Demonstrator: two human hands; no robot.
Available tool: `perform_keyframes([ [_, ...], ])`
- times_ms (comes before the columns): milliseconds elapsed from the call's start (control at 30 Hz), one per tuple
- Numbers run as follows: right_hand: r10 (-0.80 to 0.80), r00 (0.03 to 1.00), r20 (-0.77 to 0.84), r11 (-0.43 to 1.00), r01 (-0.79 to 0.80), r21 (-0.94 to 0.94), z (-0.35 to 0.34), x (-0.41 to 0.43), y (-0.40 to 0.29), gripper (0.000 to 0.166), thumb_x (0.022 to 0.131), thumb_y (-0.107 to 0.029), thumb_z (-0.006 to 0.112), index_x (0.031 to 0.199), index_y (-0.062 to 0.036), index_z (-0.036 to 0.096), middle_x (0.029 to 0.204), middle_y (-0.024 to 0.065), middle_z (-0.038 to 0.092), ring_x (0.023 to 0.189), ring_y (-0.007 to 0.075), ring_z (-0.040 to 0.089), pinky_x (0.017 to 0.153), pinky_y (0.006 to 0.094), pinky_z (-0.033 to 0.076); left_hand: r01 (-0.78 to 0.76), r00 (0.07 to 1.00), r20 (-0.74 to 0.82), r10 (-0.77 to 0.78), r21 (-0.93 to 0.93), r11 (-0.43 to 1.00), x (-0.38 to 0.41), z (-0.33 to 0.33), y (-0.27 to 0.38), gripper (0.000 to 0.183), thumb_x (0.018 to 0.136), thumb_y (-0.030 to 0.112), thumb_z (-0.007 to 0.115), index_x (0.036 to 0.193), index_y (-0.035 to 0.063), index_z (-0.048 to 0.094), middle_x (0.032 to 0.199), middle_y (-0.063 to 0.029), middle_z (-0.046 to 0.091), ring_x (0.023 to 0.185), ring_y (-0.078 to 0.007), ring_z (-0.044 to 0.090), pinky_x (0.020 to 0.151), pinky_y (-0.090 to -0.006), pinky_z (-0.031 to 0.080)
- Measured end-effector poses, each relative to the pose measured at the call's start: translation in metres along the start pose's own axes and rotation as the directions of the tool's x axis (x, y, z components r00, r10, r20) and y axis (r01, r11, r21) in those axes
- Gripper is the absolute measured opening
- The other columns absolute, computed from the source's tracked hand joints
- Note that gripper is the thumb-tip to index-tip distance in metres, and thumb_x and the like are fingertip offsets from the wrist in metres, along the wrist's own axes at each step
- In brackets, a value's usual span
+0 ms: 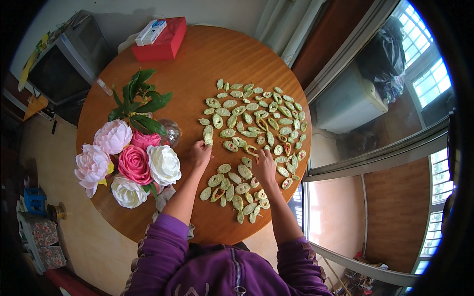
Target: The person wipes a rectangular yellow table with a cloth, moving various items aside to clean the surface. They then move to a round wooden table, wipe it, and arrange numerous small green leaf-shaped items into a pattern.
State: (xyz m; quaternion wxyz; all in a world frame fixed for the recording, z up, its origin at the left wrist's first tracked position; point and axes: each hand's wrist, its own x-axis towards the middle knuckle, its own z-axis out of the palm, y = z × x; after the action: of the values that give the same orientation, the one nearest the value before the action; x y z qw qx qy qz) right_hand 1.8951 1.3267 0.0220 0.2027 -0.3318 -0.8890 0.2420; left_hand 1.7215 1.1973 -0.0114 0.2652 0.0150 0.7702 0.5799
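Observation:
Many sliced pieces of bitter melon lie spread on a round wooden table (200, 48), pale green with bumpy rims, a few with reddish or orange centres. My left hand (202, 154) pinches some bitter melon slices (208, 137) at the left edge of the spread. Among the pieces, my right hand (265, 164) reaches down with its fingertips at the tabletop. A yellowish ring-shaped slice (250, 149) lies just left of those fingertips, and a small green piece (266, 147) shows right at them. Whether the right fingers grip anything is hard to see.
Left of my left hand stands a glass vase (171, 132) with artificial flowers (134, 164) and leaves. A red box (163, 46) bearing small white cartons (151, 32) sits at the table's far edge. An old television (61, 70) is beyond the left side; a sliding glass door (370, 155) borders the right.

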Motion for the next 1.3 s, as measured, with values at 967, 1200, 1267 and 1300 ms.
perform_keyframes([
  [967, -0.017, 0.999, -0.042, 0.998, 0.014, -0.056, 0.013, 0.012, 0.009, 0.015, 0.074, -0.009, 0.058, 0.088, -0.0057, 0.053, 0.088, 0.0127, 0.055, 0.073, 0.0315, 0.057, 0.060, 0.0387, 0.047, -0.610, 0.783, 0.277, 0.557, 0.513, 0.603, -0.030, 0.019, 0.011, 0.031, 0.077, 0.009, 0.058, 0.106, 0.0016, 0.051, 0.101, -0.0148, 0.051, 0.092, -0.0329, 0.051, 0.078, -0.0400, 0.043],
  [1200, -0.011, 1.000, 0.018, 1.000, 0.011, 0.001, -0.002, -0.002, 0.009, 0.025, 0.073, -0.008, 0.057, 0.098, -0.0075, 0.057, 0.093, 0.0132, 0.054, 0.072, 0.0306, 0.058, 0.062, 0.0377, 0.048, -0.626, 0.747, 0.368, 0.554, 0.669, 0.400, -0.011, 0.045, 0.014, 0.033, 0.074, 0.014, 0.066, 0.104, 0.0062, 0.055, 0.101, -0.0120, 0.053, 0.095, -0.0293, 0.051, 0.081, -0.0384, 0.041],
  [1267, -0.002, 1.000, 0.021, 0.998, 0.001, 0.055, -0.004, -0.002, 0.007, 0.024, 0.073, -0.008, 0.058, 0.097, -0.0070, 0.057, 0.092, 0.0130, 0.054, 0.072, 0.0302, 0.058, 0.062, 0.0370, 0.047, -0.603, 0.763, 0.362, 0.536, 0.697, 0.387, -0.008, 0.046, 0.015, 0.032, 0.073, 0.017, 0.068, 0.101, 0.0076, 0.056, 0.098, -0.0111, 0.053, 0.093, -0.0287, 0.051, 0.081, -0.0385, 0.041],
  [1300, 0.009, 1.000, 0.020, 0.997, -0.010, 0.080, -0.004, -0.003, 0.008, 0.023, 0.073, -0.008, 0.058, 0.096, -0.0067, 0.057, 0.092, 0.0129, 0.054, 0.072, 0.0300, 0.058, 0.062, 0.0367, 0.047, -0.596, 0.768, 0.366, 0.525, 0.708, 0.378, -0.008, 0.047, 0.017, 0.032, 0.072, 0.018, 0.069, 0.100, 0.0083, 0.056, 0.096, -0.0106, 0.053, 0.092, -0.0283, 0.051, 0.081, -0.0385, 0.040],
])
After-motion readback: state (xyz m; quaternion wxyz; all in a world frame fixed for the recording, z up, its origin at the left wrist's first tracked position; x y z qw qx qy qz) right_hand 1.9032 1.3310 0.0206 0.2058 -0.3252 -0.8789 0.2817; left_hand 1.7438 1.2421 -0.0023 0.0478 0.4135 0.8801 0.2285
